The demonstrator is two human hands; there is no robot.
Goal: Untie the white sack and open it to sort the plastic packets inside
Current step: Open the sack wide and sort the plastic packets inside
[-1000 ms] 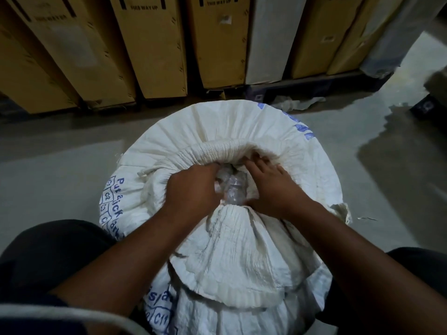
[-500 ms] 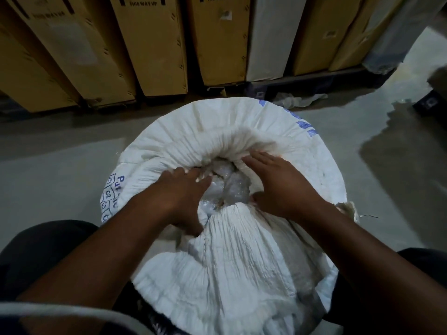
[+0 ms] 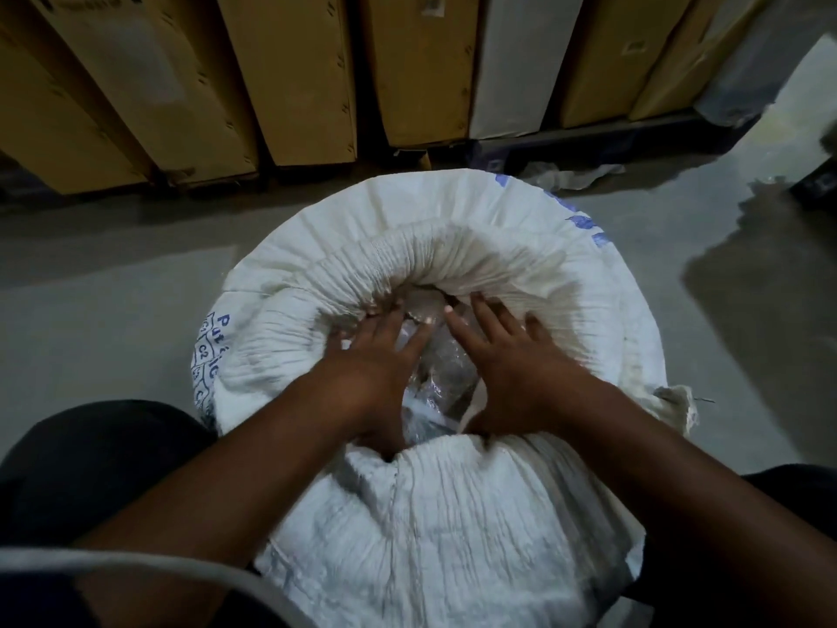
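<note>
A big white woven sack (image 3: 453,514) with blue print stands on the floor between my knees, its crumpled mouth parted in the middle. Clear plastic packets (image 3: 446,369) show in the gap. My left hand (image 3: 376,369) lies on the left side of the opening with fingers straight and spread, pressing the cloth and packets. My right hand (image 3: 512,364) mirrors it on the right side, fingers straight, its fingertips at the far lip of the mouth. Neither hand holds anything.
Tall brown cardboard boxes (image 3: 290,74) and a white one (image 3: 516,61) lean in a row behind the sack on a dark pallet (image 3: 566,147). Grey concrete floor (image 3: 113,301) lies on both sides, with a dark wet patch (image 3: 761,319) at right. A crumpled scrap (image 3: 575,174) lies by the pallet.
The sack's gathered mouth has been spread wider. Both hands went from gripping the bunched cloth to flat, spread fingers, and more of the packets now shows.
</note>
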